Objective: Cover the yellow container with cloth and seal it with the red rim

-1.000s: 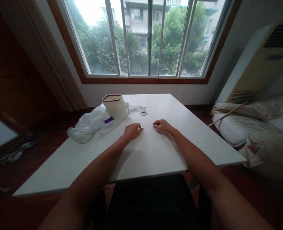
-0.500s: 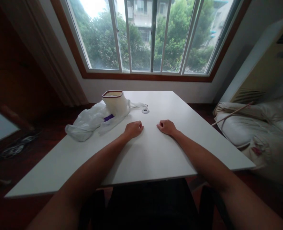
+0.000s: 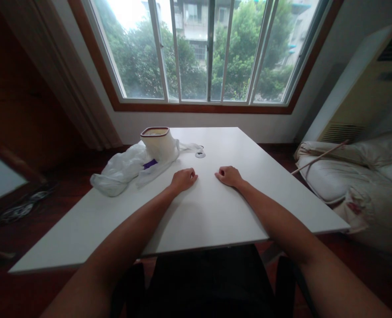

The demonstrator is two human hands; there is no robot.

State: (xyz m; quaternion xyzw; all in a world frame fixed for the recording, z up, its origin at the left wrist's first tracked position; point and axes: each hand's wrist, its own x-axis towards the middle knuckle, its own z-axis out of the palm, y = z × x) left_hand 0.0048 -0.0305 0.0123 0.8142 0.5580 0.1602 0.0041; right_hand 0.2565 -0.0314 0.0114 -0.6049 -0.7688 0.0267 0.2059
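Both my hands rest on the white table, apart from each other, fingers curled in. My left hand (image 3: 184, 179) is loosely closed with nothing visible in it, just right of a clear plastic bag (image 3: 121, 170). My right hand (image 3: 229, 176) is also loosely closed and holds nothing that I can see. A cream container with a dark red rim (image 3: 157, 140) stands upright at the back left, partly wrapped in the plastic. Something purple (image 3: 150, 164) lies by its base. Beyond my hands is a small round cable-hole cover (image 3: 200, 154) in the tabletop.
The white table (image 3: 202, 221) reaches back toward a wall with a wide window (image 3: 196, 53). A cushioned, covered seat with a thin stick (image 3: 318, 157) across it stands at the right. Cables (image 3: 25, 205) lie on the dark floor at the left.
The view has shifted very slightly. The fingers of my right hand have loosened a little, with the thumb further out. Nothing on the table has moved.
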